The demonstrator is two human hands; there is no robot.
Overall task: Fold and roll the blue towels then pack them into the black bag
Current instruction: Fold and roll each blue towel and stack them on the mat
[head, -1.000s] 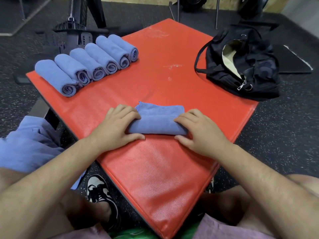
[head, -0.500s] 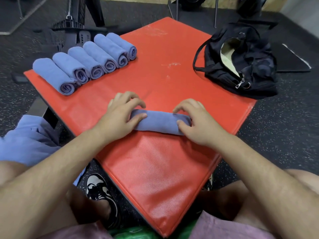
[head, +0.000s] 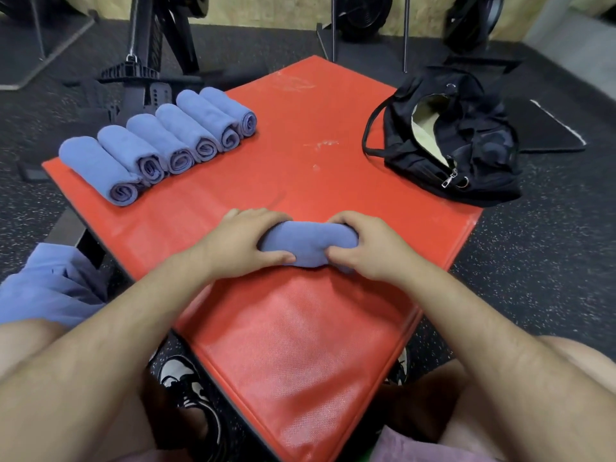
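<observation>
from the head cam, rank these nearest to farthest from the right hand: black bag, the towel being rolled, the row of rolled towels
1. towel being rolled: the right hand grips its right end, at the middle of the red mat.
2. black bag: at the mat's far right corner.
3. row of rolled towels: far left, across the mat.

Rolled towels [head: 160, 145] left, bag [head: 466, 141] right
</observation>
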